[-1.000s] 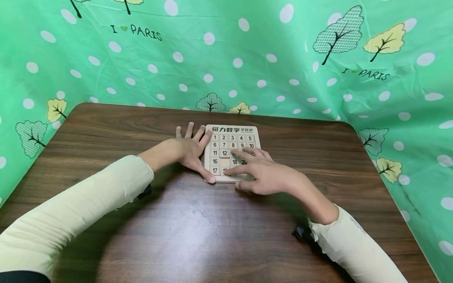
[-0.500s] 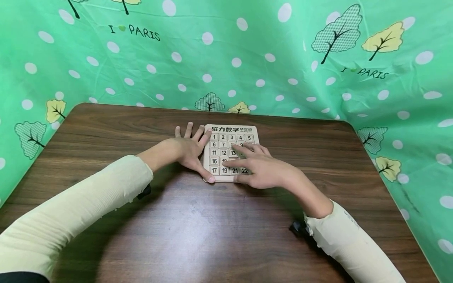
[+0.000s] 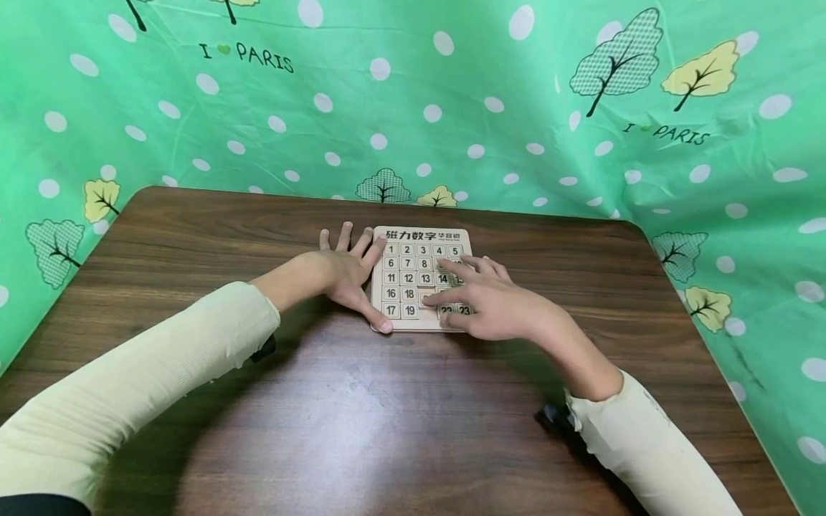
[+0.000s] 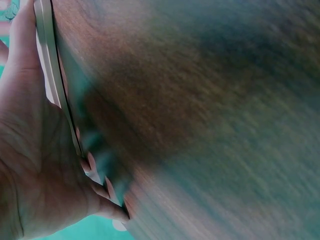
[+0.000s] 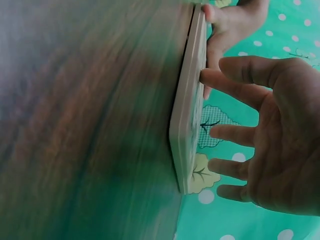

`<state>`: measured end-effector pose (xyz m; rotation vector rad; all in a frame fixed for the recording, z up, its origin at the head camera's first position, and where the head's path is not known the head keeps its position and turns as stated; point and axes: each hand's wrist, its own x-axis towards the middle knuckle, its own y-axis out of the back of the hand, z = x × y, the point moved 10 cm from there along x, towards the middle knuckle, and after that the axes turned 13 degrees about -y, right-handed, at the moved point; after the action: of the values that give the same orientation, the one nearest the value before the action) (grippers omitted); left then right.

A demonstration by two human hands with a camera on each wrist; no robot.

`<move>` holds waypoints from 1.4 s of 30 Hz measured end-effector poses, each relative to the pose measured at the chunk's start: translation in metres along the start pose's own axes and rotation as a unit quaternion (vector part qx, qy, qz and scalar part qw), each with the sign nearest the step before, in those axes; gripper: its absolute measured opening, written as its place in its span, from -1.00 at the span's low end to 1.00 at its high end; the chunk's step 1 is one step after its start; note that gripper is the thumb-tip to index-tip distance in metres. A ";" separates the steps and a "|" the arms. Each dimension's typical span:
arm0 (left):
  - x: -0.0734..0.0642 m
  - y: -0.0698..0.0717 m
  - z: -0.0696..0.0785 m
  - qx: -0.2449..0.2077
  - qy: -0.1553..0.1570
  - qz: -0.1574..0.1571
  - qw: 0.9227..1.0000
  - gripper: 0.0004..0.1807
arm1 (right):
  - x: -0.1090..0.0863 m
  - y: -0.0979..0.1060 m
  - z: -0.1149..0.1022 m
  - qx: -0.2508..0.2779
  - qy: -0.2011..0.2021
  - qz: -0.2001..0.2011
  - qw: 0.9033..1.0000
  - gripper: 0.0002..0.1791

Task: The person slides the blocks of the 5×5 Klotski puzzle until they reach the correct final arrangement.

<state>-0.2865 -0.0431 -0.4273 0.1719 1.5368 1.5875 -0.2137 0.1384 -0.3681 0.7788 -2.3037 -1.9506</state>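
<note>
A pale wooden number sliding puzzle (image 3: 413,327) with dark printed characters along its top lies flat on the table. My left hand (image 3: 348,276) rests spread along its left side, thumb at the bottom left corner; the left wrist view shows the palm beside the puzzle's edge (image 4: 58,90). Over the right part is my right hand (image 3: 500,304), fingers extended, index fingertip on a tile in the third column below the 13 tile (image 3: 425,279). That tile's number is covered. Tile 18 (image 3: 409,294) sits just left of it. In the right wrist view the other fingers (image 5: 232,134) stay above the board.
The dark wood-grain table (image 3: 335,416) extends around the puzzle on all sides. Behind it hangs a green dotted cloth (image 3: 413,86) with tree prints. Both forearms wear pale sleeves (image 3: 161,365), with a dark strap piece (image 3: 555,419) under the right one.
Tile 18 has slid left into the gap in the second column under my right index finger. That finger has since shifted right onto a third-column tile. My left hand stays in place.
</note>
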 end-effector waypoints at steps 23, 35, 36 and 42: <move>-0.002 0.000 0.000 0.002 0.000 0.000 1.000 0.92 | -0.004 0.001 -0.003 0.000 0.003 -0.018 1.000 -0.61; -0.001 0.001 0.001 0.004 -0.002 -0.002 1.000 0.91 | 0.012 -0.007 -0.014 -0.016 0.003 -0.024 1.000 -0.40; -0.001 0.000 0.001 0.004 -0.001 -0.003 1.000 0.91 | 0.012 -0.007 -0.014 -0.016 0.001 -0.030 0.999 -0.40; -0.001 0.000 0.001 0.002 0.000 -0.003 1.000 0.91 | 0.005 -0.009 -0.017 -0.013 0.014 -0.047 0.999 -0.46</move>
<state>-0.2852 -0.0432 -0.4265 0.1686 1.5386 1.5801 -0.2094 0.1194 -0.3746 0.9227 -2.2619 -1.9880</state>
